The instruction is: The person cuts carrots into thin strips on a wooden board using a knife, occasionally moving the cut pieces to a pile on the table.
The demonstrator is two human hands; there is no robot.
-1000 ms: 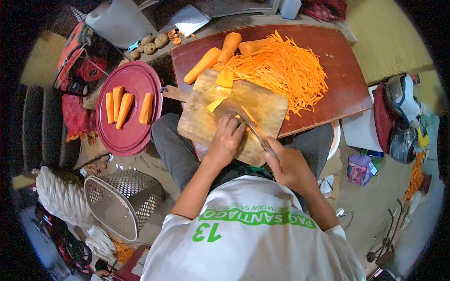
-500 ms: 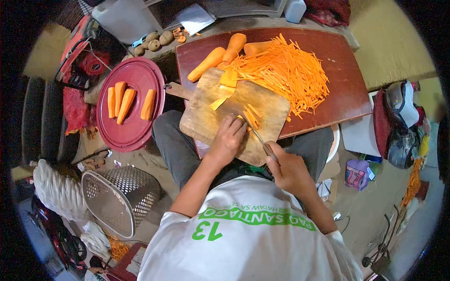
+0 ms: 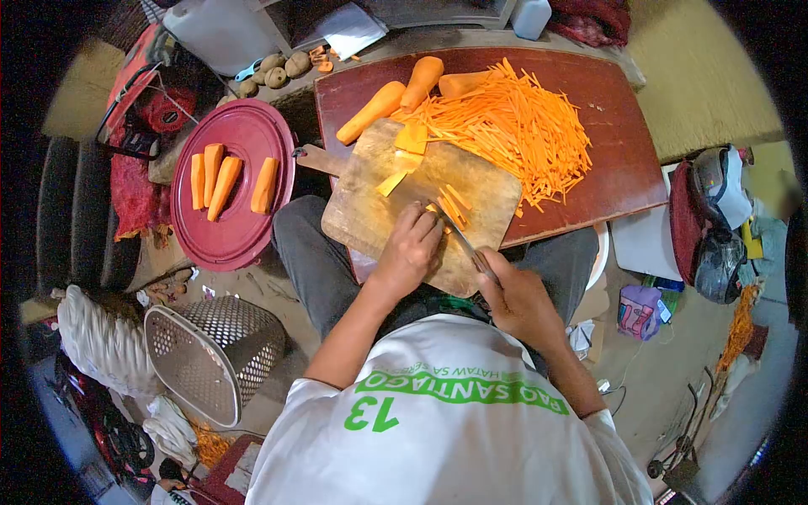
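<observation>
My right hand (image 3: pixel 515 295) is wrapped round the handle of a knife (image 3: pixel 465 241), whose blade reaches up-left over the wooden cutting board (image 3: pixel 370 198). Close to the blade tip, the fingers of my left hand (image 3: pixel 410 248) press down on a piece of carrot (image 3: pixel 431 209), mostly hidden beneath them. Cut carrot sticks (image 3: pixel 456 202) lie just beyond the blade. Flat carrot slices (image 3: pixel 411 138) rest at the board's upper part. Behind the board is a big heap of carrot strips (image 3: pixel 530 135), with whole peeled carrots (image 3: pixel 421 82) at its left.
The board rests on a red table (image 3: pixel 623 160). Left of it, a round red lid (image 3: pixel 244 240) bears several peeled carrots (image 3: pixel 223 187). A grey perforated basket (image 3: pixel 244 337) stands at lower left. Potatoes (image 3: pixel 276 77) lie behind the lid. A purple bag (image 3: pixel 638 311) is at right.
The knife and my right hand have shifted very slightly, and the cut sticks beside the blade lie a little differently. My left hand stays in nearly the same place.
</observation>
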